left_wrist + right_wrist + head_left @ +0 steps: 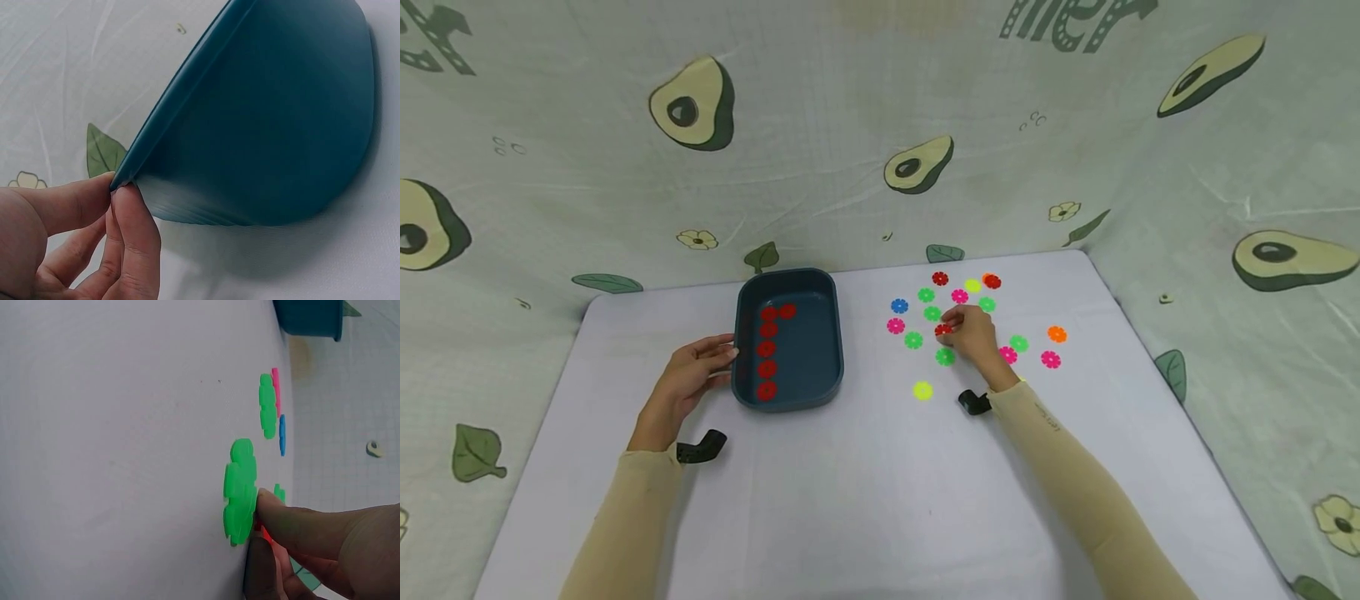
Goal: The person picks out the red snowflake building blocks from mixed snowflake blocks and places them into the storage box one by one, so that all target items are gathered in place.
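A dark blue rectangular plastic tray point(808, 358) stands on the left half of the white table. Thumb and fingertips of my left hand point(685, 379) pinch its left rim, seen close up in the left wrist view. Inside the tray, several red flower-shaped discs point(766, 349) form a column, with one more beside its top. Over on the right, my right hand point(973, 333) pinches a red disc point(943, 330) among the scattered pieces. From the right wrist, that red disc is mostly hidden by the thumb and fingers, right behind a green disc point(240, 490).
Around my right hand lie several green, pink, yellow, blue and orange discs, including a yellow disc point(922, 390) nearer me. Two more red discs, one the far red disc point(940, 278), lie toward the back edge. An avocado-print cloth point(820, 108) hangs behind the table.
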`<state>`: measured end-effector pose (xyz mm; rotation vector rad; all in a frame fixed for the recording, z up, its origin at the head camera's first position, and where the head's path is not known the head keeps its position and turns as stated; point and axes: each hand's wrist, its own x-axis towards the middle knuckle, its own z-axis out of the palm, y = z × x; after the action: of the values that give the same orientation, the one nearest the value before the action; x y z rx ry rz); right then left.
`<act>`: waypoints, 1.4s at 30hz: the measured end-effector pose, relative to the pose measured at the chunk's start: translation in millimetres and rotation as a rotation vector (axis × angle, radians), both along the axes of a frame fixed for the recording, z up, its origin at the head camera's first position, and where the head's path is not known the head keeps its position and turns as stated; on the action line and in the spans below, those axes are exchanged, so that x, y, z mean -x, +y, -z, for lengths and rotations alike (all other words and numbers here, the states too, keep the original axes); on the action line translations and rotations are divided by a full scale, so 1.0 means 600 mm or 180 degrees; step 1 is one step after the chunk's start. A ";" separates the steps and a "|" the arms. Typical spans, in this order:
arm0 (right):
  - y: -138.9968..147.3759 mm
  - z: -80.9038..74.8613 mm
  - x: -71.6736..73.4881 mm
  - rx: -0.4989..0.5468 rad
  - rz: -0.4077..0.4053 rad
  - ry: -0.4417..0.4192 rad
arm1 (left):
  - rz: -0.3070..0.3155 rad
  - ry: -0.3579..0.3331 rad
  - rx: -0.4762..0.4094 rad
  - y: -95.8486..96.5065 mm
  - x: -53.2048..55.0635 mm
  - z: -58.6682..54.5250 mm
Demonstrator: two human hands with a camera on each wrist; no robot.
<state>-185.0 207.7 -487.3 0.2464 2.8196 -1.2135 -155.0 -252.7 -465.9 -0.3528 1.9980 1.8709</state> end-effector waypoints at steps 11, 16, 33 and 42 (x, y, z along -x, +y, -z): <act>-0.004 -0.005 -0.002 -0.0054 -0.0033 -0.0027 | -0.0034 0.0020 0.0059 -0.001 -0.004 -0.002; -0.004 -0.005 -0.001 -0.0023 -0.0053 -0.0069 | -0.0022 -0.0010 0.0006 -0.003 -0.001 0.000; 0.003 -0.006 -0.001 -0.0033 -0.0112 -0.0106 | 0.0000 0.0001 0.0002 0.004 0.002 0.001; -0.004 -0.006 -0.005 -0.0104 -0.0151 0.0016 | -0.0035 0.0002 0.0028 0.001 -0.001 0.001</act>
<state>-182.2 205.2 -483.7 0.1774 2.8342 -1.1610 -154.6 -252.3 -466.6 -0.3663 2.0093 1.8695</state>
